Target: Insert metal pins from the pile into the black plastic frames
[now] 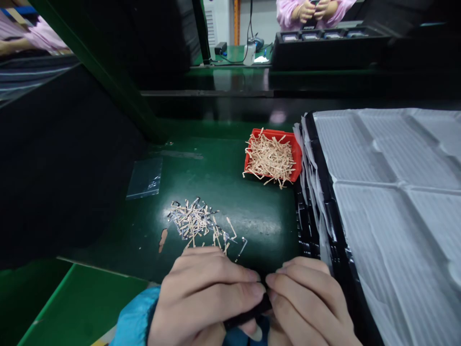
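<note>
Both my hands meet low in the view, near the front edge of the green table. My left hand (212, 293) is closed on a small black flat piece (247, 315), its thumb and forefinger pressed at the upper edge. Against the piece's right end, the fingers of my right hand (309, 298) are pinched together. Most of the black piece is hidden by my fingers, so its kind does not show. Just beyond my left hand lies a loose heap of small thin strips (194, 218), some beige and some silvery.
A red bin (296, 158) of beige paper strips (271, 156) stands at the back. Stacked black trays with white liners (389, 192) fill the right side. A clear plastic bag (145, 178) lies left. Across the bench, a person in pink sleeves (288, 14) works behind a black tray (327, 53).
</note>
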The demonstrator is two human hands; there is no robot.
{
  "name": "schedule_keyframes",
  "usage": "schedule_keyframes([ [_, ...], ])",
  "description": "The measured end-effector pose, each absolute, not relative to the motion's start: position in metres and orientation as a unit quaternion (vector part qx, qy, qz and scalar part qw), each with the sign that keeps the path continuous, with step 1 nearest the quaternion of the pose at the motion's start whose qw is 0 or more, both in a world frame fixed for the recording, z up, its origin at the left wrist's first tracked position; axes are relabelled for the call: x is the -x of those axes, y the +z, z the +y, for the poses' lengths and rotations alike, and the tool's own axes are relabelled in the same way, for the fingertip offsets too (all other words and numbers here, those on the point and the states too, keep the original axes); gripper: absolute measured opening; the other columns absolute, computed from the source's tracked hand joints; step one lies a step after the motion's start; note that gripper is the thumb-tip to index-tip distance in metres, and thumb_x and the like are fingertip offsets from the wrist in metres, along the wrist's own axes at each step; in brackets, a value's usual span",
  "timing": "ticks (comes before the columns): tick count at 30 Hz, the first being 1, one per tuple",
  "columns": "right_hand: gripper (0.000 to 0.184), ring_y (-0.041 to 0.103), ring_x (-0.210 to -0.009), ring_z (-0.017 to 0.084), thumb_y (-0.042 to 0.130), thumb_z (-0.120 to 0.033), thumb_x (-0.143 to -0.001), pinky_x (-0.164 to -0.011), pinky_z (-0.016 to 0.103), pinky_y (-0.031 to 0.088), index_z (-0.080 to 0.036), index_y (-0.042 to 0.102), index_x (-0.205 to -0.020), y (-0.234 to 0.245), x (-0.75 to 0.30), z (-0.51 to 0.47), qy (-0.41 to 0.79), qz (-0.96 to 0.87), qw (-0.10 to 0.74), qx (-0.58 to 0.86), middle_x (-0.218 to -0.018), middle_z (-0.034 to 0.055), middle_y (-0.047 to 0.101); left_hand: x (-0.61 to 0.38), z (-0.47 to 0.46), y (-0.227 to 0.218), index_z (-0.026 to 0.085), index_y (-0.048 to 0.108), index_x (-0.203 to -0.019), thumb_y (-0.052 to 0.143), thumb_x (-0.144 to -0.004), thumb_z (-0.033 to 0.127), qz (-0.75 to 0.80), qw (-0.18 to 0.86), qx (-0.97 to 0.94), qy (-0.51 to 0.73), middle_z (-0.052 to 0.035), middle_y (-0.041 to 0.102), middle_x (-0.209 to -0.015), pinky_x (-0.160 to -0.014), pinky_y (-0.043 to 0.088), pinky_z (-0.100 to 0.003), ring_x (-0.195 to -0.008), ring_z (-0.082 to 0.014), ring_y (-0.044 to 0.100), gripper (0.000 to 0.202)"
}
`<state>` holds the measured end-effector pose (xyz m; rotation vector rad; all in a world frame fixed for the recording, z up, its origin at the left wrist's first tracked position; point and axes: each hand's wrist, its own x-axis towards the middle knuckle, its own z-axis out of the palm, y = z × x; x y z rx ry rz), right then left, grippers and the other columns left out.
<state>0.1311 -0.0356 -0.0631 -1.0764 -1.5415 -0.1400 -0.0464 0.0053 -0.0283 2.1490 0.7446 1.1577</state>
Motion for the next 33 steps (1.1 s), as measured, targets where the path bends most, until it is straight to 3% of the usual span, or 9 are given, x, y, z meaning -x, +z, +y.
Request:
schedule_keyframes([
  [3, 0.024, 0.069, -0.069, 0.014, 0.068, 0.005, -0.081, -0.059, 0.027, 0.064, -0.015, 0.068, -0.069, -0.062, -0.131, -0.033, -0.073, -0.686, 0.568, 0.449, -0.071, 0.0002, 0.076, 0.049, 0.01, -0.028, 0.017, 0.079, -0.103, 0.072, -0.101, 0.026, 0.263, 0.284, -0.808, 0.443, -0.0059, 0.084, -0.094, -0.072, 0.069, -0.033, -0.072, -0.018, 0.079, 0.012],
  [6, 0.017, 0.073, -0.08, 0.017, 0.066, -0.002, -0.091, -0.063, 0.032, 0.066, -0.014, 0.071, -0.081, -0.064, -0.126, -0.03, -0.025, -0.678, 0.576, 0.457, -0.084, 0.0049, 0.078, 0.052, 0.015, -0.027, 0.016, 0.079, -0.106, 0.073, -0.098, 0.019, 0.262, 0.258, -0.813, 0.451, -0.0073, 0.083, -0.098, -0.069, 0.069, -0.029, -0.077, -0.0183, 0.08, 0.01],
  [10, 0.016, 0.072, -0.09, 0.016, 0.061, -0.017, -0.104, -0.069, 0.034, 0.065, -0.016, 0.068, -0.089, -0.074, -0.112, -0.028, 0.001, -0.593, 0.654, 0.47, -0.099, 0.0054, 0.074, 0.057, 0.016, -0.028, 0.014, 0.079, -0.105, 0.073, -0.096, 0.01, 0.23, 0.241, -0.826, 0.455, -0.0078, 0.081, -0.112, -0.081, 0.07, -0.026, -0.093, -0.0186, 0.081, 0.011],
  [15, 0.017, 0.071, -0.089, 0.013, 0.064, -0.013, -0.101, -0.072, 0.032, 0.063, -0.016, 0.065, -0.084, -0.075, -0.107, -0.031, -0.015, -0.565, 0.671, 0.48, -0.103, 0.0033, 0.071, 0.056, 0.003, -0.037, 0.01, 0.077, -0.106, 0.075, -0.098, 0.016, 0.237, 0.263, -0.789, 0.502, -0.007, 0.077, -0.122, -0.09, 0.071, -0.03, -0.098, -0.0182, 0.08, 0.01],
  [19, 0.017, 0.073, -0.09, 0.015, 0.067, -0.007, -0.094, -0.071, 0.034, 0.066, -0.018, 0.067, -0.081, -0.071, -0.119, -0.037, -0.013, -0.62, 0.626, 0.473, -0.102, 0.0022, 0.073, 0.056, -0.004, -0.037, 0.012, 0.077, -0.111, 0.073, -0.098, 0.016, 0.251, 0.27, -0.793, 0.484, -0.0067, 0.076, -0.126, -0.089, 0.071, -0.031, -0.101, -0.0193, 0.079, 0.014],
  [26, 0.021, 0.071, -0.099, 0.014, 0.069, 0.003, -0.085, -0.082, 0.027, 0.064, -0.015, 0.07, -0.076, -0.065, -0.118, -0.038, -0.083, -0.659, 0.579, 0.472, -0.1, 0.0003, 0.073, 0.059, 0.008, -0.028, 0.015, 0.076, -0.107, 0.072, -0.101, 0.026, 0.249, 0.269, -0.81, 0.458, -0.0063, 0.081, -0.11, -0.087, 0.071, -0.033, -0.091, -0.0171, 0.08, 0.013],
  [33, 0.026, 0.072, -0.086, 0.015, 0.068, 0.004, -0.086, -0.074, 0.028, 0.066, -0.019, 0.071, -0.075, -0.065, -0.118, -0.046, -0.094, -0.66, 0.558, 0.494, -0.088, -0.0011, 0.077, 0.049, 0.006, -0.031, 0.016, 0.078, -0.103, 0.072, -0.101, 0.032, 0.281, 0.318, -0.794, 0.435, -0.0049, 0.082, -0.097, -0.078, 0.068, -0.031, -0.08, -0.0162, 0.079, 0.017],
])
